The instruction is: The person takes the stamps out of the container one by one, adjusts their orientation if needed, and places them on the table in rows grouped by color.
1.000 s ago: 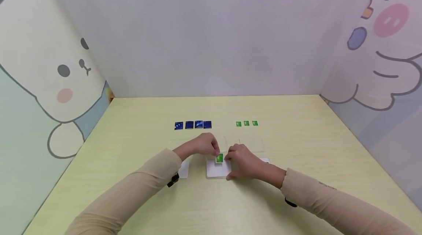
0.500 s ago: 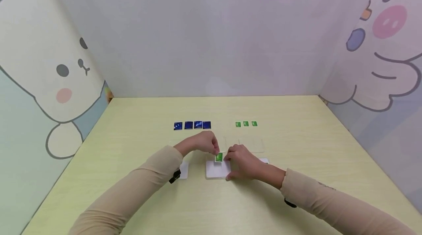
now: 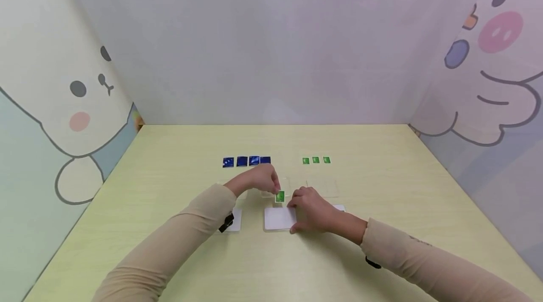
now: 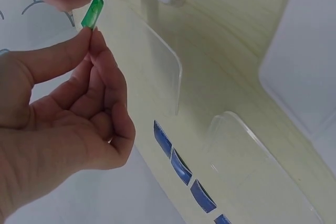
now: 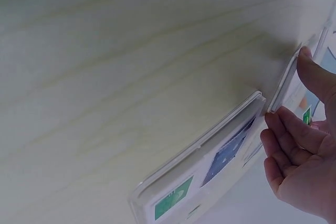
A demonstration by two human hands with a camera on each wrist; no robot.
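Thumb and index finger of my left hand (image 3: 263, 178) pinch a small green paper square (image 3: 280, 196) with a white border. In the left wrist view this square (image 4: 93, 11) stands tilted above the fingertips. It is just beyond the far edge of a white card in a clear case (image 3: 280, 219). My right hand (image 3: 313, 210) holds that case by its edges, thumb at the near edge and fingers at the far one. The right wrist view shows this hand (image 5: 307, 150) too, partly cut off by the frame.
Behind the hands lie clear lids (image 3: 324, 189), several blue squares (image 3: 242, 161) and three green squares (image 3: 316, 160). Another white card (image 3: 234, 221) lies left. To the right, a cased card (image 5: 184, 157) bears green and blue squares, mostly hidden by my hand in the head view.
My left hand has moved slightly away from me with the green square, from over the white card to past its far edge. My right hand has stayed in place.
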